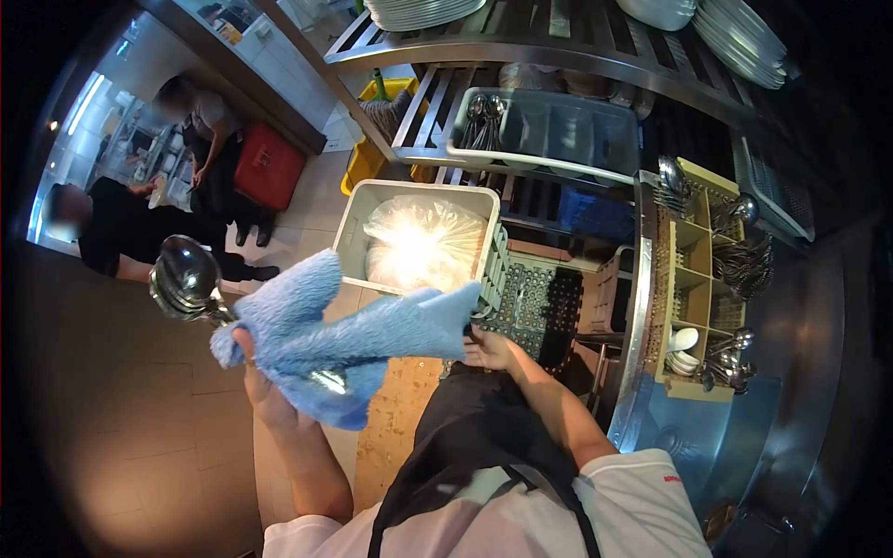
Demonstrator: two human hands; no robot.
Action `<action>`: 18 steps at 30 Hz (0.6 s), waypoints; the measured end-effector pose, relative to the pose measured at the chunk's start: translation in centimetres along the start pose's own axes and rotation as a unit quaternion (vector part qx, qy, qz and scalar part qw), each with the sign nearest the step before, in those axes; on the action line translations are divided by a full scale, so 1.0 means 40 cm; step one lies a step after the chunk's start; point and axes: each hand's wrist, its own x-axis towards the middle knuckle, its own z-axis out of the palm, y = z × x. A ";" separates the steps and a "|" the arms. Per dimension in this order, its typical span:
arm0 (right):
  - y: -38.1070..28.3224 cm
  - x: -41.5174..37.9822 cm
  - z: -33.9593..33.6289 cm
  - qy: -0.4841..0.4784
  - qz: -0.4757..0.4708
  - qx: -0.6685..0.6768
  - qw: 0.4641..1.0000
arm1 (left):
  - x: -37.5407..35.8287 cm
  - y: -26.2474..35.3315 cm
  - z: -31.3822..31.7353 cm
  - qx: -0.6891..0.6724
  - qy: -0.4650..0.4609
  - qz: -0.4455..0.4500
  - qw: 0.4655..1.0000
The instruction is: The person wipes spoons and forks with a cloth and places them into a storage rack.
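Note:
A bundle of stacked metal spoons (189, 270) sticks out at the left of a light blue cloth (344, 339), bowls pointing up and away. My left hand (263, 389) is closed around the wrapped handles, thumb over the cloth. A shiny bit of metal shows through a fold lower in the cloth. At the cloth's other end, my right hand (488, 350) pinches its edge, with the fingertips partly hidden behind it. Beyond the cloth stands a grey bin (349, 232) holding a clear plastic bag (428, 242).
To the right, a divided cutlery rack (691, 244) holds spoons and forks. A grey cutlery tray (567, 130) sits on the metal shelf (409, 58), with plates (744, 37) above. Two people (209, 126) stand at the left beside a red container (270, 166).

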 end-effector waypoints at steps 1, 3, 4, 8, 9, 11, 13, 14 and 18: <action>-0.014 0.009 0.046 -0.067 0.010 0.096 0.993 | -0.010 0.012 0.012 -0.018 -0.004 0.018 1.000; -0.028 0.057 0.057 -0.135 0.024 0.190 0.972 | -0.027 0.026 0.010 -0.030 0.006 0.049 0.998; -0.027 0.131 0.017 -0.184 -0.002 0.247 0.951 | -0.036 0.032 0.006 -0.027 0.010 0.052 0.998; -0.116 -0.045 0.200 0.087 -0.119 0.226 0.963 | -0.060 0.057 -0.021 0.008 0.051 0.083 0.995; -0.145 -0.067 0.204 0.093 -0.148 0.250 0.952 | -0.062 0.062 -0.032 -0.008 0.054 0.079 0.995; -0.231 -0.102 0.104 0.026 -0.208 0.263 0.942 | -0.064 0.075 -0.056 0.006 0.064 0.082 0.995; -0.302 -0.184 0.073 -0.037 -0.328 0.252 0.910 | -0.064 0.085 -0.084 0.017 0.072 0.084 0.994; -0.322 -0.290 0.140 -0.026 -0.414 0.252 0.874 | -0.065 0.090 -0.100 0.014 0.074 0.072 0.995; -0.217 -0.261 -0.013 0.013 -0.438 0.310 0.844 | -0.047 0.063 -0.134 0.017 0.082 -0.001 0.996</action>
